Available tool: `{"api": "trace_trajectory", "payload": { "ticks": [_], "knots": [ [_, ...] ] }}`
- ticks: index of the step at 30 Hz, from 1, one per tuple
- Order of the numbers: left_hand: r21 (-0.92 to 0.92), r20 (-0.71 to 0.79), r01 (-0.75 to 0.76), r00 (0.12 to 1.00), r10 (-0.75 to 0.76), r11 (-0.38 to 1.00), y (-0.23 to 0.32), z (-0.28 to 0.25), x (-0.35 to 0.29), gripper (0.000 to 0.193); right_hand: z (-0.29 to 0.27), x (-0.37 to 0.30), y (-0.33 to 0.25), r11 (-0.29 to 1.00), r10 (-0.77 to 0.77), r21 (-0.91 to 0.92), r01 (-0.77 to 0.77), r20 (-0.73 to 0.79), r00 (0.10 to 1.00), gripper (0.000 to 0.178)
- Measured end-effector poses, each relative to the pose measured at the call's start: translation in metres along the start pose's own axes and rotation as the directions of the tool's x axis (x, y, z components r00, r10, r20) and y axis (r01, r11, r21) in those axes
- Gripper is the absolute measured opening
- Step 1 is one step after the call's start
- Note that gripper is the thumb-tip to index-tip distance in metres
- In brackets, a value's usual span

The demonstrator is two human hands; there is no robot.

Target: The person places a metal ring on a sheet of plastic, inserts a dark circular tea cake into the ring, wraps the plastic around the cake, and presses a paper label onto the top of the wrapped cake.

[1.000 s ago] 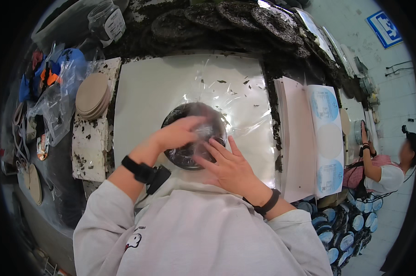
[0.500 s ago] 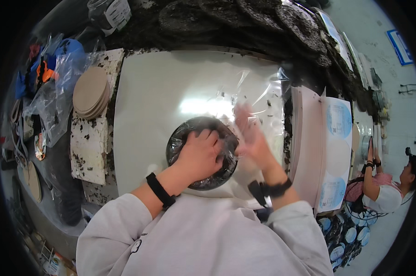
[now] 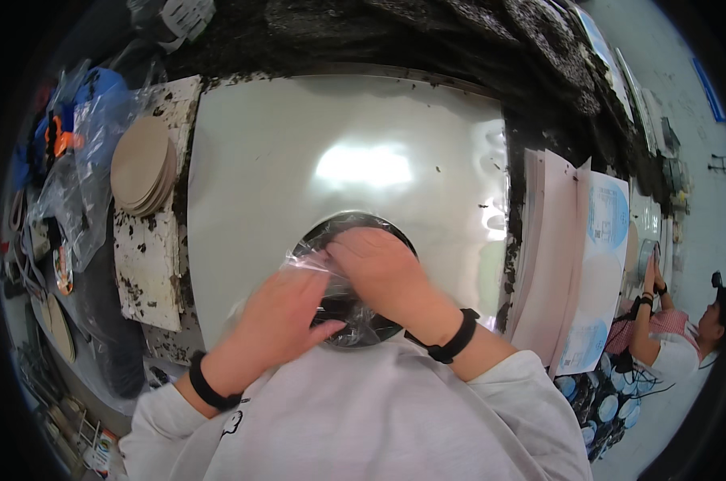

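Note:
In front of my body a round black disc [image 3: 361, 330] with clear plastic film [image 3: 308, 261] over it lies on a pale, shiny board. My left hand [image 3: 279, 313] rests at its left side, fingers stretched toward the bunched film and thumb apart over the disc. Across the top of the disc reaches my right hand [image 3: 383, 272]. Its fingers are closed together at the film, beside the left fingertips; its thumb is hidden. Both hands hide much of the disc.
The shiny board [image 3: 251, 160] has a few dark crumbs. Left stands a stack of tan round discs [image 3: 141, 166] beside clear plastic bags [image 3: 78, 184]. Dark, crumbly cakes [image 3: 539, 40] lie behind. Printed sheets [image 3: 608, 212] are stacked right, with another person [image 3: 668, 333] beyond.
My right hand has swung left from the disc's right side onto its top. My left hand has moved from the disc's middle to its left edge. The loose film at the right is gone from there.

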State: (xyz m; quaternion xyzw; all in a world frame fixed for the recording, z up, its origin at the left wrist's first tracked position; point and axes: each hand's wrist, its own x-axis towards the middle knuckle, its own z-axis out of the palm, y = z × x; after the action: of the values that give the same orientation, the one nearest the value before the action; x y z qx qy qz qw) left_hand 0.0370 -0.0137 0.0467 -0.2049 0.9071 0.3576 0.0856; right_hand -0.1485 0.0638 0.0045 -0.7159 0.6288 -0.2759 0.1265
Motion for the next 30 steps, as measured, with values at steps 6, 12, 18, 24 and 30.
{"api": "trace_trajectory", "payload": {
  "ticks": [6, 12, 18, 24, 30],
  "knots": [
    [0.060, -0.413, -0.125, 0.900, 0.139, 0.990, 0.018, 0.038, 0.017, 0.093, 0.009, 0.000, -0.002, 0.997, -0.006, -0.082, 0.014, 0.087, 0.996, 0.024],
    [0.127, -0.367, -0.063, 0.924, 0.106, 0.990, 0.018, 0.043, 0.010, 0.083, -0.051, -0.033, 0.010, 0.835, 0.453, 0.353, -0.421, -0.009, 0.891, 0.061],
    [0.291, -0.282, -0.078, 0.945, 0.163, 0.954, 0.026, 0.056, 0.031, 0.061, -0.013, -0.034, 0.008, 0.822, 0.562, -0.102, -0.560, -0.009, 0.827, 0.062],
    [0.362, -0.272, -0.069, 0.946, 0.176, 0.930, 0.028, 0.056, 0.030, 0.056, -0.022, -0.065, -0.008, 0.980, 0.122, -0.147, -0.134, -0.083, 0.989, 0.051],
    [0.356, -0.207, -0.025, 0.973, 0.105, 0.934, 0.029, 0.048, 0.023, 0.062, -0.210, -0.112, 0.107, 0.605, 0.530, -0.272, -0.748, -0.563, 0.634, 0.021]
  ]
}}
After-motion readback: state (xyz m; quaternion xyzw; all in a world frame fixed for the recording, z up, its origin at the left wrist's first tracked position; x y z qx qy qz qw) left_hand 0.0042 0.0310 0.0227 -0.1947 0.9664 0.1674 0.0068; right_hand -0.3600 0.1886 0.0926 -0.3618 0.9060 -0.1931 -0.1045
